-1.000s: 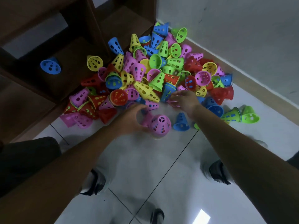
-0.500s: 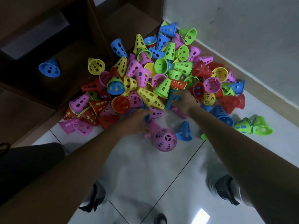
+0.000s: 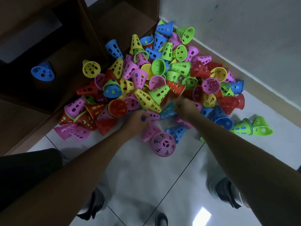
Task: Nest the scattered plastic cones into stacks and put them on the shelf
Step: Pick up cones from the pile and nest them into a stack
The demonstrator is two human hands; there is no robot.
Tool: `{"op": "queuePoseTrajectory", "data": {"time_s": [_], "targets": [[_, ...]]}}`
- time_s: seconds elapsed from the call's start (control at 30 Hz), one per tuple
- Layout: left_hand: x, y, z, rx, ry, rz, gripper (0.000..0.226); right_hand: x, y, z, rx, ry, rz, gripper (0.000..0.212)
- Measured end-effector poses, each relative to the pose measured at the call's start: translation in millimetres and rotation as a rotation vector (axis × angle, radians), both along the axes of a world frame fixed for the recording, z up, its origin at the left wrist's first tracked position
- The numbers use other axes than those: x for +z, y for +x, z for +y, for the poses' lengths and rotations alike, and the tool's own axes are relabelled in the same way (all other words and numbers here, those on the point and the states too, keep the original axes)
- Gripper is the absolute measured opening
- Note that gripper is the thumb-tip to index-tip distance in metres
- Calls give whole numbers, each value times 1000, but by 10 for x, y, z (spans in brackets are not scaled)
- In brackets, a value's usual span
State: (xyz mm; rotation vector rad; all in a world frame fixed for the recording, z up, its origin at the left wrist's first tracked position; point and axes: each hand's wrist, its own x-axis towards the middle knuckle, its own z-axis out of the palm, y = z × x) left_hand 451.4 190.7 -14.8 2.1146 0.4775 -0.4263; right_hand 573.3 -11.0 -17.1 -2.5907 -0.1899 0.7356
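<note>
At the far left, inside the dark wooden shelf point(image 3: 48, 46), a lone blue cone point(image 3: 43, 71) lies on its side on a low board, well apart from the rest; a yellow cone point(image 3: 91, 69) rests at the board's edge. The shelf's lower front edge runs down toward the near left corner, and the heap of cones point(image 3: 159, 79) spills against it, pink ones point(image 3: 71, 131) lying right at its foot. Bare pale floor tiles point(image 3: 138, 173) lie open between the heap and the person's shoes point(image 3: 96, 204), crossed by dark grout lines. The left hand point(image 3: 136, 121) sits at the heap's near edge, fingers curled round something small and blue; what it grips is too hidden to tell. Just beside it a pink stack point(image 3: 162, 145) lies tipped on the tile, open mouth toward the camera. The right hand point(image 3: 185, 107) presses into the pile with fingers bent down on a blue cone point(image 3: 168, 110); whether they clamp it cannot be told. Farther right a green pair point(image 3: 254, 127) lies apart near the grey skirting point(image 3: 244, 79) and wall. Compared with half a second ago, both hands reach slightly deeper into the heap, and the view has shifted a little.
</note>
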Motion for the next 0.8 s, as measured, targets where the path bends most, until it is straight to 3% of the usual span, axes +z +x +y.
{"op": "queuePoseTrajectory", "data": {"time_s": [0.13,0.27,0.4,0.5,0.63,0.8], "targets": [[85,38,45,76,-29,-78,11,35,-85,2,-26,-16,10,11],[260,39,73,63,-13,-123,24,123,-104,17,-25,-4,36,14],[415,23,71,65,-33,-145,30,293,-126,7,-118,138,87,10],[542,6,53,100,-63,-186,34,441,-185,-56,-155,205,88,19],[820,-4,-3,127,-134,-235,29,550,-254,-195,-308,385,104,18],[1183,-76,-65,109,-303,-243,47,763,-334,-344,-377,623,155,19]]}}
